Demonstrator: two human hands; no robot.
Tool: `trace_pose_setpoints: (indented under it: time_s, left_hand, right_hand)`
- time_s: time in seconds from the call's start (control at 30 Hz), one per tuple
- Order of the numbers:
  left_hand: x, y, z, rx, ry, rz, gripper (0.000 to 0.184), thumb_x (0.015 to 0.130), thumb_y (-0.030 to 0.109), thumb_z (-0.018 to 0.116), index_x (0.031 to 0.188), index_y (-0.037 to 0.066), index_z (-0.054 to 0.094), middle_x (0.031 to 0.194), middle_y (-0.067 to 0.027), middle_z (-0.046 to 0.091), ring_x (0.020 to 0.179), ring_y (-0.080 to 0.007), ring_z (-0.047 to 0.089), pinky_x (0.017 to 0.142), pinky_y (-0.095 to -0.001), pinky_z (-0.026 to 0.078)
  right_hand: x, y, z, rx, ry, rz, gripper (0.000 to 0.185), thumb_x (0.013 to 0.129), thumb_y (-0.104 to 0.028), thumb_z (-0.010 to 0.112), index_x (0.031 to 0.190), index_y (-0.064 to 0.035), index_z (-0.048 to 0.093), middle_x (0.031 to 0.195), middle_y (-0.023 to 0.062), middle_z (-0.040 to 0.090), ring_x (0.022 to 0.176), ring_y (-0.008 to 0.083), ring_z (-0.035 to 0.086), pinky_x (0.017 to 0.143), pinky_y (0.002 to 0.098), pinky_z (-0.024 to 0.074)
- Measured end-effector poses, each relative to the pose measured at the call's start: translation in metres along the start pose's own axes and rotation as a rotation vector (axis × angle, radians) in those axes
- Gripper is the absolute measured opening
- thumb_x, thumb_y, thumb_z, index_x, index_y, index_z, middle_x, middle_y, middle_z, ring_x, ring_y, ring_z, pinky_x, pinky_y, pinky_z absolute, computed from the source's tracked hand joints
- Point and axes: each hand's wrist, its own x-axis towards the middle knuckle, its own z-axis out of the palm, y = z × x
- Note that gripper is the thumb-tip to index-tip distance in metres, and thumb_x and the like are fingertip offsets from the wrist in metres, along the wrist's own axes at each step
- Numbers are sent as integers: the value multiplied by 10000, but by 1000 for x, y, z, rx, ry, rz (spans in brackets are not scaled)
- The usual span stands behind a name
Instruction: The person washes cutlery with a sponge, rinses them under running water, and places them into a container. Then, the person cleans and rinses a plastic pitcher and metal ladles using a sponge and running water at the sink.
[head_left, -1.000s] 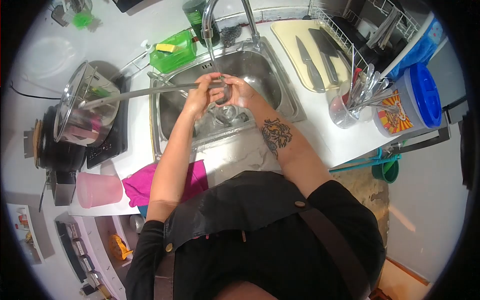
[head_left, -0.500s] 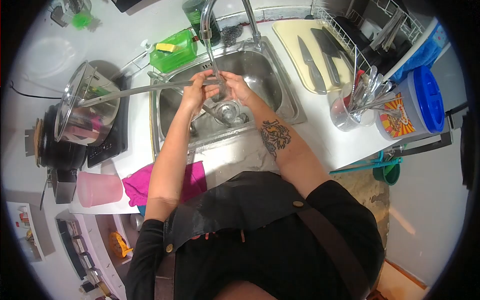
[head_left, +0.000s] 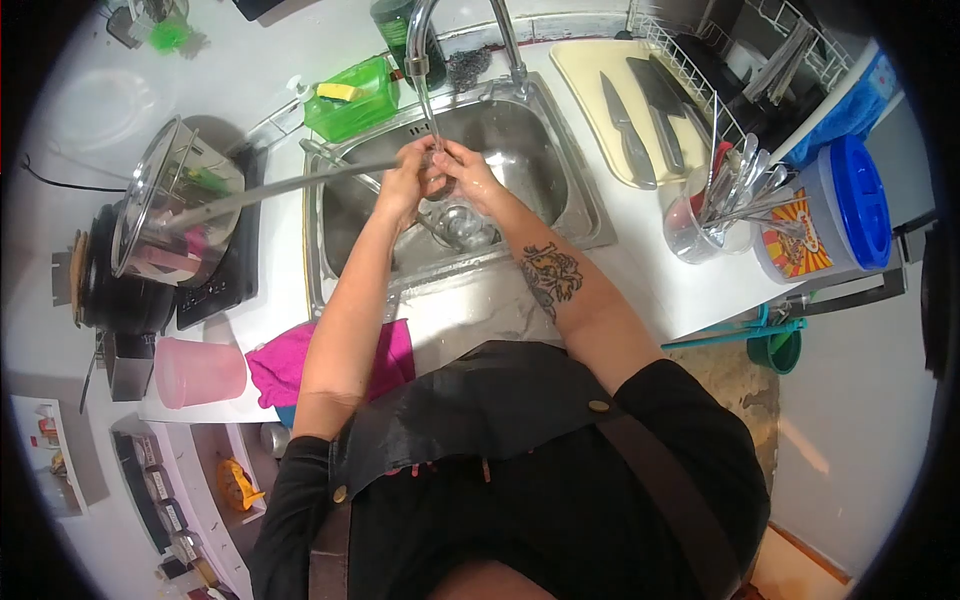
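Observation:
Under the running tap (head_left: 418,65), my left hand (head_left: 402,182) is closed around a long metal utensil with a flat, straight handle (head_left: 285,185). The handle points left, across the sink rim towards the pot. My right hand (head_left: 472,178) meets the left with bent fingers around the utensil's other end, which the fingers and water largely hide, so its kind is unclear. Below both hands, a clear, glass-like dish (head_left: 462,226) and other wet utensils lie in the steel sink (head_left: 535,195).
Left stands a steel pot with a glass lid (head_left: 185,215). A green tray with a yellow sponge (head_left: 340,92) sits behind the sink. To the right are knives on a cream cutting board (head_left: 592,85), a cutlery cup (head_left: 690,225) and a blue-lidded tub (head_left: 855,200). A magenta cloth (head_left: 390,350) lies in front.
Both hands have drawn closer together under the stream, the fingers now more curled around the utensil. The handle has shifted and swung slightly, its left end a little lower.

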Motion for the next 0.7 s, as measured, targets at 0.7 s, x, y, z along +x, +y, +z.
trace_pose_setpoints:
  time_s: [0.7]
  left_hand:
    - [-3,-37,6,-382,89,177,369,925,256,287,1195,22,378,1050,-121,499,873,-162,530,757,-271,448]
  right_hand:
    - [5,10,-7,338,-85,112,515,721,-14,447,1225,-110,400,1092,56,446,957,197,484,840,356,403]
